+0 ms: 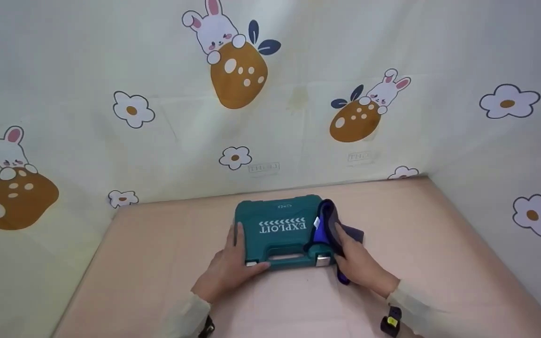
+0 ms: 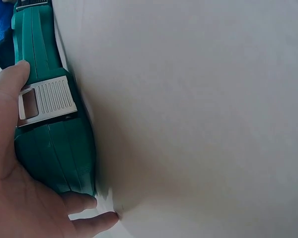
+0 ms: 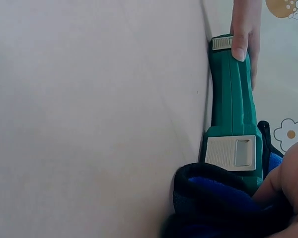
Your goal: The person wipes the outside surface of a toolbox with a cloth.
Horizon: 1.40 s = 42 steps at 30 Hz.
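A teal plastic carrying case point(image 1: 256, 213) with white EXPLOIT lettering lies flat, its handle and metal latches point(image 3: 231, 152) facing me. My left hand point(image 1: 226, 272) holds its left front corner, thumb on the front edge near a latch point(image 2: 49, 101) and fingers along the left side. My right hand point(image 1: 362, 263) grips a folded cleaning cloth point(image 1: 332, 225), blue on one face and grey on the other with dark edging and a white tag. The cloth drapes over the case's right side and down past its front corner. Part of my right fingers is hidden in its folds.
The case sits on a pale pink covered table point(image 1: 158, 263). Behind and beside the table hangs a light curtain point(image 1: 308, 61) printed with rabbits, orange fruit and flowers. Dark bands point(image 1: 391, 321) are strapped on both wrists.
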Motion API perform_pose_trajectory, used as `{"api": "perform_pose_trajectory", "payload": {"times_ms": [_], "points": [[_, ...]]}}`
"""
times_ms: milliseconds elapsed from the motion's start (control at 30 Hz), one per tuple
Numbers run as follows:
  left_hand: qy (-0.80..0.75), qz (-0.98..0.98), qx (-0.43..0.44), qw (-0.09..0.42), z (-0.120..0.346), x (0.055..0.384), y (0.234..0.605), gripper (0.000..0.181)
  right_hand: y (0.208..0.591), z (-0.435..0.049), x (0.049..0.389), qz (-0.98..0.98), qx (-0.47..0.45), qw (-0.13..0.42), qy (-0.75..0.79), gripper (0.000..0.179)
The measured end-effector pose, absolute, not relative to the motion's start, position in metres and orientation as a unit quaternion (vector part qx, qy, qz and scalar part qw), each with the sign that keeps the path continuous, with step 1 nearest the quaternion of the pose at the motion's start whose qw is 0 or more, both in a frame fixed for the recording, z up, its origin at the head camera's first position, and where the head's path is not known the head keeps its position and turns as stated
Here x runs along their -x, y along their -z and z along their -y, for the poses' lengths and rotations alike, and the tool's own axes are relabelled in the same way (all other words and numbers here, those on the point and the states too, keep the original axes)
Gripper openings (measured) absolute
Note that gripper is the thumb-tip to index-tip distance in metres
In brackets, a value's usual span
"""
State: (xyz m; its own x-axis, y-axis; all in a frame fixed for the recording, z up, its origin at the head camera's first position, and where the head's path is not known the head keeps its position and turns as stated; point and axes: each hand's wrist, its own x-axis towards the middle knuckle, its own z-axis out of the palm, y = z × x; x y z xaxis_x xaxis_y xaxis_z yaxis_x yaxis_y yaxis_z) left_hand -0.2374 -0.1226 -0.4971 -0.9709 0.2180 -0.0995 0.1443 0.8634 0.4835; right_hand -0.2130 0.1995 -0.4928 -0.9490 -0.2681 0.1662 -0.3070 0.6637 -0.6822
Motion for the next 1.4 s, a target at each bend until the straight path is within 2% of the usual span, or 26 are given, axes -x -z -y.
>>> {"api": "perform_pose_trajectory", "payload": {"times_ms": [533,700,1100,1400], "points": [[-0.246,-0.963,-0.081,0.078,0.121,0.237,0.495,0.127,0.486,-0.203,0.207,0.922,-0.155,0.007,-0.355,0.072],[-0.247,-0.963,-0.079,0.079,0.121,0.238,0.497,0.126,0.478,-0.205,0.211,0.92,-0.153,0.004,-0.361,0.065],[-0.246,-0.964,-0.066,0.083,0.117,0.238,0.495,0.127,0.439,-0.187,0.246,0.895,-0.141,0.026,-0.423,0.05],[-0.249,-0.963,-0.084,0.065,0.121,0.237,0.497,0.123,0.416,-0.155,0.276,0.878,-0.136,0.007,-0.458,0.048]]}}
